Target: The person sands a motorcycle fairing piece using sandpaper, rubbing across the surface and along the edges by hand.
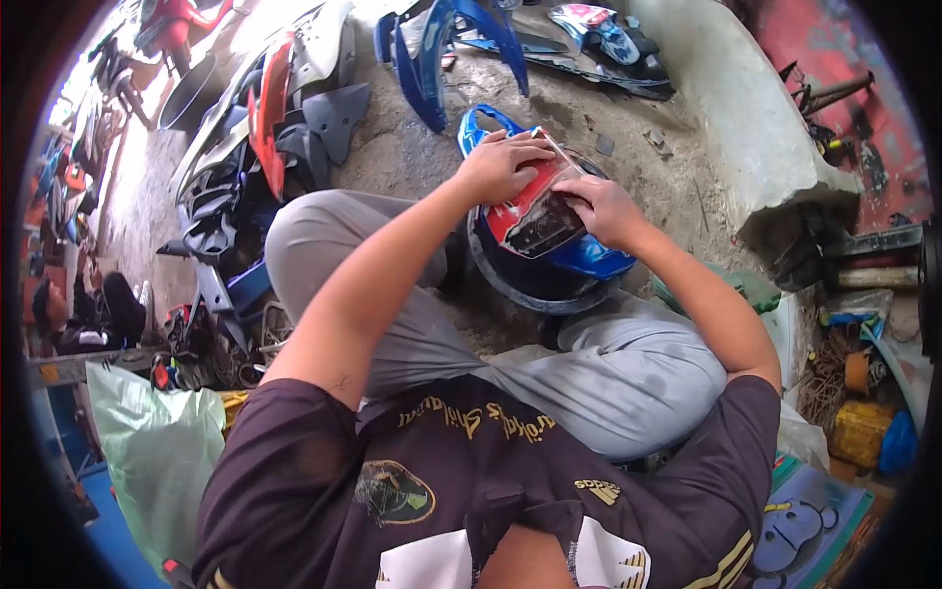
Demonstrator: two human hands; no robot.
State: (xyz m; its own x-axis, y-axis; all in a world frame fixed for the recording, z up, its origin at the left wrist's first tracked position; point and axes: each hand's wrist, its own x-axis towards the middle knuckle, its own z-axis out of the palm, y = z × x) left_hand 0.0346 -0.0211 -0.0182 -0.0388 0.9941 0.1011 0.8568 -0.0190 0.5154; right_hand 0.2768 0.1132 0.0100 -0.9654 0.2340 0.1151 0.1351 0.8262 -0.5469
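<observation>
A red-and-black panel [530, 218] with worn, scuffed patches and a clear edge lies tilted over a glossy blue plastic fairing [594, 257]. Both rest on a round dark basin [535, 294] between my bent legs. My left hand [505, 167] lies across the panel's upper left with its fingers stretched out flat. At the panel's right edge, my right hand [601, 208] is closed, thumb along the top and the other fingers curled. Its grip underneath is partly hidden.
Blue curved fairings [432, 59] and a long dark panel [579, 69] lie on the concrete floor ahead. Red, white and black body parts [270, 118] are heaped at left. A concrete block [756, 128] stands right. Another person [93, 304] sits far left.
</observation>
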